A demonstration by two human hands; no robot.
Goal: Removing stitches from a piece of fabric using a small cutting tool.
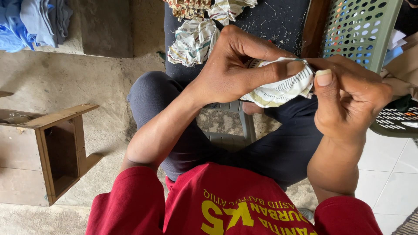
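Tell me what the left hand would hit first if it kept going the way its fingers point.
Probably the right hand: the left hand points across the striped cloth they both pinch, so cloth then thumb, with the green basket behind.

Both hands meet over the lap: the left hand [237, 65] pinches a folded striped cloth scrap [281, 89] against the right hand [348, 98] (thumb raised). More patterned cloth scraps [193, 39] lie on dark fabric [278, 21] beyond, beside a green perforated basket [359, 28].
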